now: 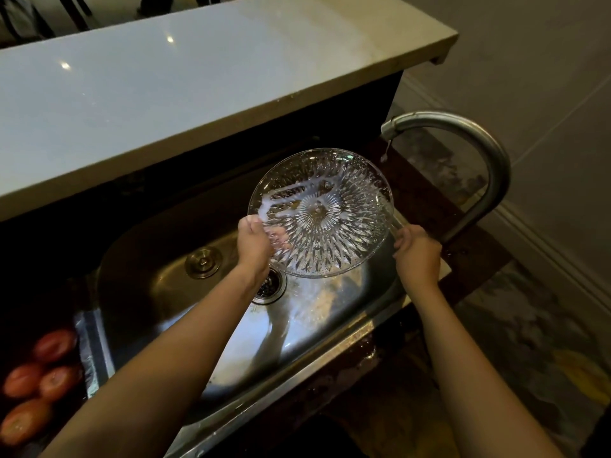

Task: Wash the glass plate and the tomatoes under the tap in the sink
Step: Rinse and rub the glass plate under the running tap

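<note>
A pale stone counter [165, 104] runs behind the oval stainless steel sink [158, 279]. Over the basin, tilted, sits the round cut-glass plate [322, 211], wet and streaked. The curved grey metal tap [476, 160] drips just beside its rim. The left hand [253, 242] and right hand [417, 254] each pinch opposite edges. Four red tomatoes [39, 381] lie left of the sink.

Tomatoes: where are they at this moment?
In the head view, four tomatoes lie at the lower left, on the dark surface left of the steel sink, apart from both hands and the glass plate.
</note>
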`<act>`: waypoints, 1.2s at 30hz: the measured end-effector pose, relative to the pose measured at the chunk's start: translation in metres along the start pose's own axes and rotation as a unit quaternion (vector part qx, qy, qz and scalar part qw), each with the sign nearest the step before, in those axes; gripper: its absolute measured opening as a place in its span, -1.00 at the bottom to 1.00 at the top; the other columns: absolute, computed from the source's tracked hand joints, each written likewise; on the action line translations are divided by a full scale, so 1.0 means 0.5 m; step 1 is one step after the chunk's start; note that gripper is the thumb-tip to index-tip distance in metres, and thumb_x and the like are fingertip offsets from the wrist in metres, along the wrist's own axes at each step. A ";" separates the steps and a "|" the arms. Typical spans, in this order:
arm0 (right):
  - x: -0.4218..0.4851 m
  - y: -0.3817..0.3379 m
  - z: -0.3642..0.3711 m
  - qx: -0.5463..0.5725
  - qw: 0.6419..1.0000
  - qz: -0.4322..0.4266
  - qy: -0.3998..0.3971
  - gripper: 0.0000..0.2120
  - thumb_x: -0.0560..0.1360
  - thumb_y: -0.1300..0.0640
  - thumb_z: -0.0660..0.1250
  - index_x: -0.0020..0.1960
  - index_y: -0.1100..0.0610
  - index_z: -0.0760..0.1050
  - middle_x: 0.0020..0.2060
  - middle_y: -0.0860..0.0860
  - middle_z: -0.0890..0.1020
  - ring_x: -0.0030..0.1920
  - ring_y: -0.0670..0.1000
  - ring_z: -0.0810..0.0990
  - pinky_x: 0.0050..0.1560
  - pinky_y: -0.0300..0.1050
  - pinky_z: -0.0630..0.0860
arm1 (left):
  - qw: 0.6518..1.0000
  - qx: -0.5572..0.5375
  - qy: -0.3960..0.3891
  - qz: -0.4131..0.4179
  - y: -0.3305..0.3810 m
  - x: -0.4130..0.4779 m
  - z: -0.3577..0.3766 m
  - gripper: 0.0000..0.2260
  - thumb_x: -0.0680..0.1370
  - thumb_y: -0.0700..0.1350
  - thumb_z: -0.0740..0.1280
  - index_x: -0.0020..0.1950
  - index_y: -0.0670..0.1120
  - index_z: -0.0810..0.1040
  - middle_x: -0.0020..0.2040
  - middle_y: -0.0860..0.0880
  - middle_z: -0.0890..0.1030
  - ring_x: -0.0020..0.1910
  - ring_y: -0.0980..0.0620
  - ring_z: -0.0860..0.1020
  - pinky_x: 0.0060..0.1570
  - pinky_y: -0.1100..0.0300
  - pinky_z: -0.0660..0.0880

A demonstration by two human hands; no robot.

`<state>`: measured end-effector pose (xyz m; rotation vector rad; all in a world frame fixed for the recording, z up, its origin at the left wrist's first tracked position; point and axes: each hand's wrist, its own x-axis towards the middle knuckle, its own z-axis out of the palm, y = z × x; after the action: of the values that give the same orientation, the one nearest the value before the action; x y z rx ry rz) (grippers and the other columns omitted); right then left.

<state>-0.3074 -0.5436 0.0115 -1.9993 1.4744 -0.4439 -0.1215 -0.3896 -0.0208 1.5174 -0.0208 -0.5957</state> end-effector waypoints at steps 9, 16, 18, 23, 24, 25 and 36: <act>0.026 0.003 0.006 0.050 0.997 0.052 -0.038 -0.74 0.57 0.18 0.09 0.05 0.22 0.53 -0.04 0.33 0.60 -0.03 0.29 0.60 0.04 0.16 0.54 | 1.000 0.009 0.006 -0.005 0.012 -0.005 0.013 -0.81 0.64 -0.12 -0.05 -0.13 -0.06 0.27 -0.20 -0.25 0.51 -0.31 -0.12 0.50 -0.25 -0.05 0.51; -0.025 -0.059 -0.031 0.026 0.993 -0.084 0.078 -0.70 0.62 0.07 0.06 0.14 0.23 0.46 -0.14 0.03 0.50 -0.21 -0.02 0.45 -0.30 -0.20 0.31 | 1.000 0.008 -0.020 0.001 0.018 -0.003 0.017 -0.85 0.64 -0.14 -0.04 0.02 -0.15 0.28 -0.18 -0.25 0.49 -0.31 -0.11 0.49 -0.35 0.05 0.50; -0.035 -0.083 -0.027 0.076 0.995 -0.051 0.038 -0.65 0.62 0.02 0.06 0.17 0.25 0.43 -0.21 0.02 0.50 -0.31 -0.07 0.42 -0.41 -0.27 0.29 | 1.000 0.021 -0.020 -0.009 0.019 -0.003 0.022 -0.81 0.65 -0.11 -0.03 -0.05 -0.11 0.32 -0.09 -0.31 0.47 -0.20 -0.16 0.47 -0.21 -0.06 0.48; -0.023 -0.103 -0.022 0.309 0.940 0.107 -0.093 -0.61 0.64 0.03 0.00 0.13 0.27 0.48 -0.36 0.06 0.61 -0.55 -0.05 0.43 -0.59 -0.33 0.36 | 0.997 0.061 -0.040 -0.009 0.031 0.001 0.031 -0.72 0.63 -0.10 0.08 0.26 -0.24 0.31 -0.02 -0.30 0.52 -0.29 -0.06 0.54 -0.27 0.05 0.58; -0.025 -0.103 -0.022 0.323 0.937 0.102 -0.089 -0.63 0.64 0.04 0.00 0.10 0.27 0.48 -0.38 0.07 0.62 -0.59 -0.07 0.43 -0.58 -0.33 0.37 | 0.988 0.148 -0.030 0.017 0.034 0.005 0.034 -0.65 0.62 -0.09 0.11 0.34 -0.24 0.27 0.10 -0.33 0.49 -0.23 -0.08 0.55 -0.19 0.03 0.58; -0.027 -0.103 -0.022 0.330 0.936 0.095 -0.081 -0.64 0.64 0.05 0.00 0.07 0.26 0.47 -0.39 0.07 0.61 -0.61 -0.08 0.42 -0.57 -0.31 0.38 | 0.964 0.262 -0.012 0.053 0.038 0.009 0.037 -0.58 0.61 -0.05 0.13 0.42 -0.18 0.20 0.24 -0.31 0.43 -0.11 -0.11 0.56 -0.08 -0.01 0.57; -0.002 -0.109 -0.040 0.283 0.957 0.063 0.013 -0.57 0.62 -0.09 -0.02 -0.19 0.09 0.49 -0.36 -0.02 0.59 -0.39 -0.14 0.58 -0.35 -0.26 0.49 | 0.731 0.524 -0.276 0.339 0.043 -0.049 0.213 -0.51 0.62 0.13 -0.11 0.52 0.06 -0.13 0.55 0.00 -0.18 0.51 0.03 -0.22 0.45 -0.06 -0.30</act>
<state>-0.2794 -0.5372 0.0621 -1.4428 1.2941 -0.7441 -0.1745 -0.4800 0.0164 2.1358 -1.5511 -0.3956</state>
